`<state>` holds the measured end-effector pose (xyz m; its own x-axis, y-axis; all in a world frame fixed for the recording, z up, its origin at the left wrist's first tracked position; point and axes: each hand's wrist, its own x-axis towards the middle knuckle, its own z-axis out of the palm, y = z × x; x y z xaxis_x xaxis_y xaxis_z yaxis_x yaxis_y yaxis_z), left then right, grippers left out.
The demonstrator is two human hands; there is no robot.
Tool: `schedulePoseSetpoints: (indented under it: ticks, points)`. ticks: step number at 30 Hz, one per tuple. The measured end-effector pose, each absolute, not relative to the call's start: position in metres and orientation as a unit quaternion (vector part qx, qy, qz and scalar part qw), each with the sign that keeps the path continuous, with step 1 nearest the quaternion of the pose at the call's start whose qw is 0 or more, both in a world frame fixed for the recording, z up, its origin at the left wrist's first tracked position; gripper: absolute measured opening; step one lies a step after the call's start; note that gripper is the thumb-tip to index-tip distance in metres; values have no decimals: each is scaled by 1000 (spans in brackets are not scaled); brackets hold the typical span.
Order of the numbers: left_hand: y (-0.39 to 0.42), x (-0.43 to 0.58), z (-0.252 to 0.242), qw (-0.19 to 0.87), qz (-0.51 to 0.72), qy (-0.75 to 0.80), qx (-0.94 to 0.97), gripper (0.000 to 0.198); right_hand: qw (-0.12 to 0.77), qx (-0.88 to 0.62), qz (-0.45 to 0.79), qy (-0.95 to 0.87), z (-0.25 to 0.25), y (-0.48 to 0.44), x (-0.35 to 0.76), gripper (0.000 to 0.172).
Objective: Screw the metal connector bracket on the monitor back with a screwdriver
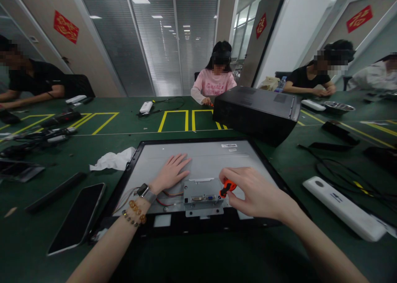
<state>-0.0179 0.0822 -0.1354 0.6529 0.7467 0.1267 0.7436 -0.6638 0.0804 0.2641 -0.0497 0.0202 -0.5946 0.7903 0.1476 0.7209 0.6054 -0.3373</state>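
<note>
A monitor panel (214, 159) lies on its face before me, with its grey metal back up and a black frame round it. Near its front edge sits a metal bracket box (198, 192) with video ports, and thin wires run from its left side. My left hand (170, 172) rests flat on the metal back, fingers spread, beside the box. With my right hand (248, 190) I grip an orange and black screwdriver (228, 187) by its handle. Its tip points at the right end of the box's port side; whether it touches a screw I cannot make out.
A smartphone (77, 217), a black strip (56, 192) and a crumpled tissue (113, 159) lie left. On the right are a white power bank (344, 208) and black cables (338, 171). A large black casing (257, 113) stands behind the panel. Several people sit around the table.
</note>
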Motion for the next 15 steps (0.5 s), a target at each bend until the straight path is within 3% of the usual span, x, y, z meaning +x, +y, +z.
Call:
schedulePoseSetpoints:
  ticks: [15]
  points:
    - [83, -18, -136, 8, 77, 407, 910, 54, 124, -442, 82, -885, 17, -47, 264, 4]
